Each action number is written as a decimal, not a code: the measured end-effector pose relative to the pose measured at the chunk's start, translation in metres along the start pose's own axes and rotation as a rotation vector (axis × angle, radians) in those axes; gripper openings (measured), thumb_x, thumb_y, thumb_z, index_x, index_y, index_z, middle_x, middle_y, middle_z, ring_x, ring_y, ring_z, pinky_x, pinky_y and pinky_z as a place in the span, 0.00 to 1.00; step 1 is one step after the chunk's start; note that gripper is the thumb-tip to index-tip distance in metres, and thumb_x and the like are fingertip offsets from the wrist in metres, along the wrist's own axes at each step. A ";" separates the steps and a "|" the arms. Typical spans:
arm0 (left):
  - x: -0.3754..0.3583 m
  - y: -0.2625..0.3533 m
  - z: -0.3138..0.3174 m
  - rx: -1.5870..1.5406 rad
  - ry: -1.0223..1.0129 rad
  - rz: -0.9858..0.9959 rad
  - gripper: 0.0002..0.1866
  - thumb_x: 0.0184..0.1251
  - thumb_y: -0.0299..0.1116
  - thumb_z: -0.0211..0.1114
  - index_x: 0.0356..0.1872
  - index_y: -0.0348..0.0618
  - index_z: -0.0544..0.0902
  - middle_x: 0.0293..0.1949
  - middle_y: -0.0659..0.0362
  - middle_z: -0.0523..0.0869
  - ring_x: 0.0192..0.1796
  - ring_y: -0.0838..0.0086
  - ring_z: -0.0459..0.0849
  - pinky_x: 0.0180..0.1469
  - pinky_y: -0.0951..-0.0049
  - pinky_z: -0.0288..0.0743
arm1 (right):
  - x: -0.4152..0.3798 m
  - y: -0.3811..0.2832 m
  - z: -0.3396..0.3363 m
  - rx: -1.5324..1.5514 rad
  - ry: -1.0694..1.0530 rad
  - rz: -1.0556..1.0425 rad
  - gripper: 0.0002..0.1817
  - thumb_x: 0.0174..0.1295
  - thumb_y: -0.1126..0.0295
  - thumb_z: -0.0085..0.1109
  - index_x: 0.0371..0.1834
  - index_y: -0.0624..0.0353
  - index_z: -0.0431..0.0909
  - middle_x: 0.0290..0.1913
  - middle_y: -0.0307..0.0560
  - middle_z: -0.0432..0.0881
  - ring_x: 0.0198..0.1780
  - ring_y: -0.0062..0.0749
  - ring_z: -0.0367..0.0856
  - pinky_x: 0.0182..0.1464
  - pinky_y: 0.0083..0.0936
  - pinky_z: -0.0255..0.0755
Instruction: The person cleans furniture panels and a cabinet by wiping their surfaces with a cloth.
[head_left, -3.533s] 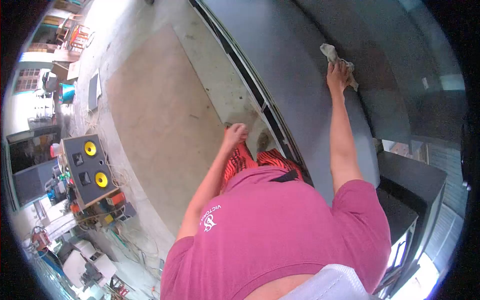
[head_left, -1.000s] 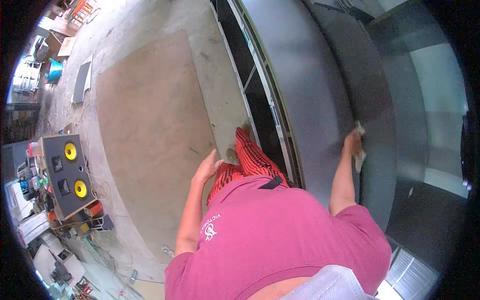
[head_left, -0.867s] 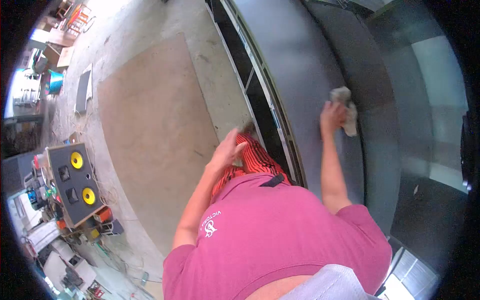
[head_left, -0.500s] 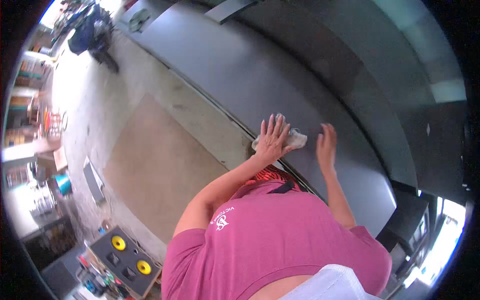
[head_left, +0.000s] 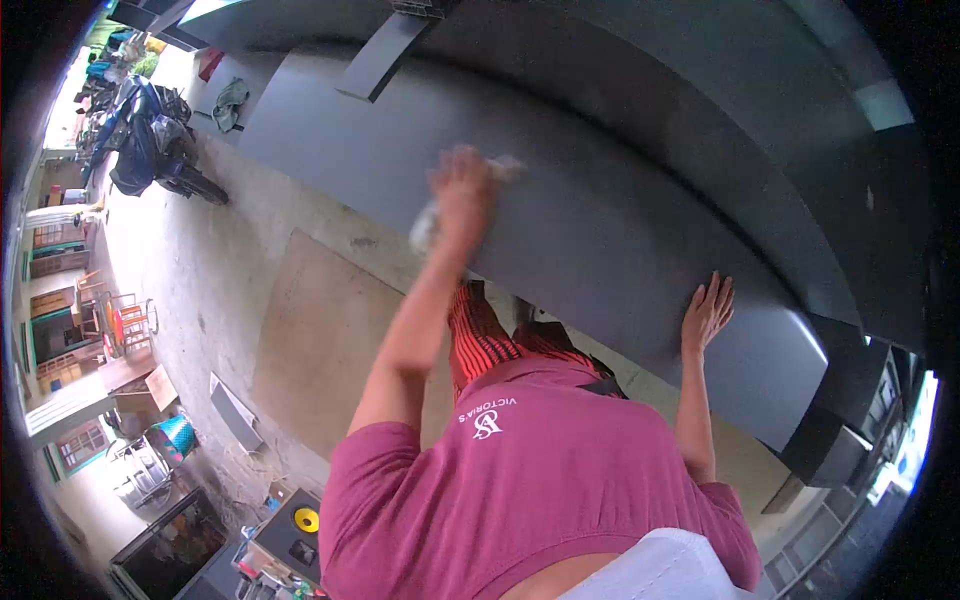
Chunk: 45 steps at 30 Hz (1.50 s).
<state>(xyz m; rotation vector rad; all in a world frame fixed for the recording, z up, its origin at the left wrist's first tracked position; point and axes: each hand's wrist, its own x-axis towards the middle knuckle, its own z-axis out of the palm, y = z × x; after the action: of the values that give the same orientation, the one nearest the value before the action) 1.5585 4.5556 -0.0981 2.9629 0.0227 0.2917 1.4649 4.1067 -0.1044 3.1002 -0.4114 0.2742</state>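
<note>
My left hand [head_left: 464, 200] is blurred by motion and presses a pale rag [head_left: 424, 228] against a long dark grey panel [head_left: 600, 240]. Parts of the rag stick out on both sides of the hand. Farther right, my right hand [head_left: 708, 315] rests on the same panel with its fingers stretched out and nothing in it. The panel lies flat in front of my body, its near edge close to my legs.
A narrow grey board [head_left: 385, 55] lies across the panel's far part, and a crumpled greenish cloth [head_left: 230, 104] sits beyond its left end. A motorcycle [head_left: 160, 145] is parked at upper left. On the floor are a brown sheet [head_left: 320, 330] and a speaker box [head_left: 290, 530].
My left hand has slid the rag left and farther away along the panel. My right hand has moved right and now lies on the panel. The view has shifted too.
</note>
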 end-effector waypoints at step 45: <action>0.026 -0.248 -0.043 -0.178 -0.044 -0.040 0.33 0.63 0.50 0.54 0.65 0.46 0.60 0.68 0.51 0.58 0.70 0.53 0.52 0.67 0.46 0.44 | 0.080 -0.324 0.037 -0.063 -0.011 -0.127 0.26 0.70 0.51 0.27 0.70 0.42 0.51 0.71 0.51 0.50 0.70 0.54 0.47 0.67 0.52 0.43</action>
<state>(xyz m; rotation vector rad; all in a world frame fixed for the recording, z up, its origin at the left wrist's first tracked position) 1.5758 4.8076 -0.0920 2.7879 0.0483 0.2111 1.6314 4.3979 -0.1204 3.0502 -0.2170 0.2378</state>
